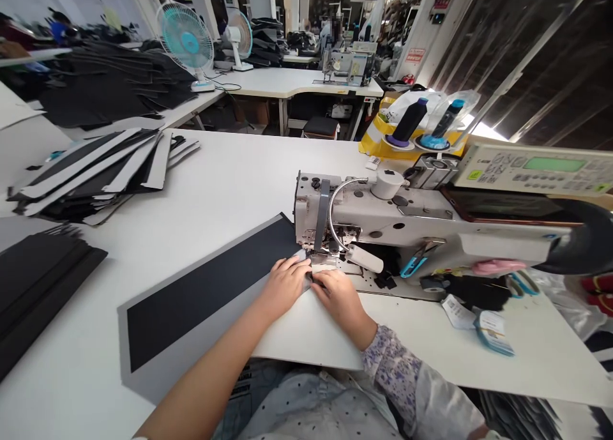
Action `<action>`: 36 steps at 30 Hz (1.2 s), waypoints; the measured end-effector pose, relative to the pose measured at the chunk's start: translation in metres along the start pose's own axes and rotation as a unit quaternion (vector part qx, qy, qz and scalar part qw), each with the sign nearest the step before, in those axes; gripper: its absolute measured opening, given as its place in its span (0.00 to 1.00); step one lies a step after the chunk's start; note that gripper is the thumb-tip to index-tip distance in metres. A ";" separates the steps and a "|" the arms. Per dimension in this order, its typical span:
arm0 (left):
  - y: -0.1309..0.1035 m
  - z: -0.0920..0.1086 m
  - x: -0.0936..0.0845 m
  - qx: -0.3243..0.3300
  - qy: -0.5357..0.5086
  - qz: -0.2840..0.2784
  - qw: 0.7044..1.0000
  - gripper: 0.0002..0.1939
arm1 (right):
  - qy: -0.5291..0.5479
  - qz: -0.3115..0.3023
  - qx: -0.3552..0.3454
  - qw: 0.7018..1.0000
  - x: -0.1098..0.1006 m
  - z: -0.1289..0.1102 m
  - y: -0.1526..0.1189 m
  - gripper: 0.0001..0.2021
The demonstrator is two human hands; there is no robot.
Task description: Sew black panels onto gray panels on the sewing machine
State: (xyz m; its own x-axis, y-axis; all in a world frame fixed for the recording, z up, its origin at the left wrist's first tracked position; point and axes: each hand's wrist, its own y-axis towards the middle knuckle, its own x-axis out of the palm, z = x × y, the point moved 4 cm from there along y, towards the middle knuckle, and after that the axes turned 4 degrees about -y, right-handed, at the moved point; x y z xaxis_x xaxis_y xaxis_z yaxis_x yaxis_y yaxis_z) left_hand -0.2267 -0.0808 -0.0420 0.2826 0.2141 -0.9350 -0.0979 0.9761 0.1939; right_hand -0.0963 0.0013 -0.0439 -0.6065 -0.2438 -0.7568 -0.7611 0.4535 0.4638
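Note:
A long black panel (211,287) with a pale border lies slantwise across the white table, its right end by the needle area of a sewing machine (373,210). My left hand (287,283) rests flat near that end, fingers stretched toward the presser foot. Close beside it, on the right, my right hand (342,299) has its thumb and fingers drawn together at the front of the needle plate. A small grey and dark bit of material shows between the hands; what the right fingertips pinch is mostly hidden.
Black and white cut strips (105,172) and a dark stack (43,280) lie at the left. Thread cones (409,122) and a control panel (536,168) stand behind the machine. Blue-handled snips (414,266) and paper labels (493,331) are at the right. Fans (189,41) stand farther back.

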 end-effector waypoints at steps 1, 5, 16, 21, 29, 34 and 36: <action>0.003 -0.003 -0.002 0.004 -0.005 -0.004 1.000 0.18 | -0.007 -0.001 0.009 1.000 -0.005 0.004 -0.002 0.09; 0.015 -0.015 -0.009 0.022 -0.020 -0.004 1.000 0.21 | -0.079 0.022 0.048 0.995 -0.033 0.028 -0.019 0.10; 0.053 -0.047 -0.006 0.014 -0.013 0.015 1.000 0.15 | -0.181 0.075 0.104 0.975 -0.056 0.073 -0.049 0.13; 0.061 -0.054 -0.001 0.015 0.023 0.016 0.999 0.15 | -0.155 0.078 0.097 0.980 -0.057 0.072 -0.047 0.14; 0.062 -0.047 -0.007 -0.017 0.046 0.046 0.998 0.13 | -0.173 0.082 0.123 0.974 -0.060 0.071 -0.046 0.15; 0.045 -0.047 -0.016 -0.097 0.097 0.088 0.987 0.14 | -0.189 0.090 0.123 0.970 -0.059 0.072 -0.046 0.15; 0.036 -0.044 -0.019 -0.084 0.099 0.069 0.989 0.15 | -0.189 0.086 0.116 0.971 -0.058 0.072 -0.046 0.15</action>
State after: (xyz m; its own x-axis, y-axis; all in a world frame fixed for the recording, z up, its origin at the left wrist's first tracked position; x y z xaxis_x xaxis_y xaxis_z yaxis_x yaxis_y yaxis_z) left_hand -0.2774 -0.0514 -0.0303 0.0644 0.3163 -0.9465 -0.2843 0.9149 0.2864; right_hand -0.0094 0.0556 -0.0546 -0.5595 0.1643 -0.8124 -0.5566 0.6519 0.5151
